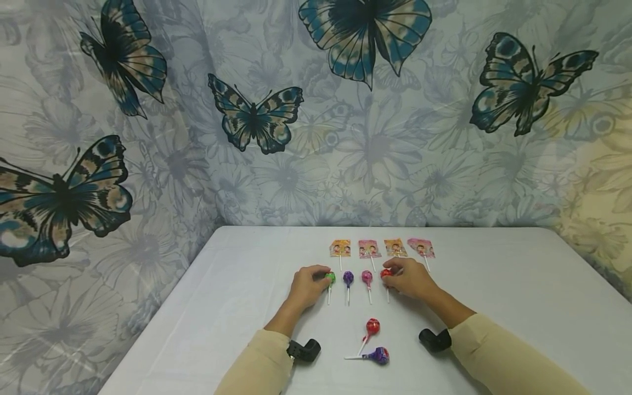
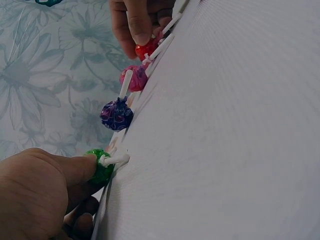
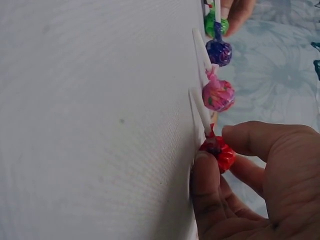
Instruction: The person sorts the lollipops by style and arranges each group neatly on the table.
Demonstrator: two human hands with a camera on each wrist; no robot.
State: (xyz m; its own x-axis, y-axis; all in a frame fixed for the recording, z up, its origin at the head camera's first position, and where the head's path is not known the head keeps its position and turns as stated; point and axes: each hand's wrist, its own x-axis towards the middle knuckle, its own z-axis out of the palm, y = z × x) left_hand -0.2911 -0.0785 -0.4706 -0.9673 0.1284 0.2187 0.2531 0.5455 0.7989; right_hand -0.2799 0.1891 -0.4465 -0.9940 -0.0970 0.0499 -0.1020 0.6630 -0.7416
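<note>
A row of lollipops lies on the white table: green, purple, pink and red. My left hand pinches the green lollipop at the row's left end. My right hand pinches the red lollipop at the right end, between thumb and fingers. The purple lollipop and pink lollipop lie untouched between them. Several flat wrapped lollipops form a row just behind.
Two loose lollipops lie nearer me, a red one and a purple one. A butterfly-print curtain hangs behind the table and along its left side. The table edge runs diagonally on the left.
</note>
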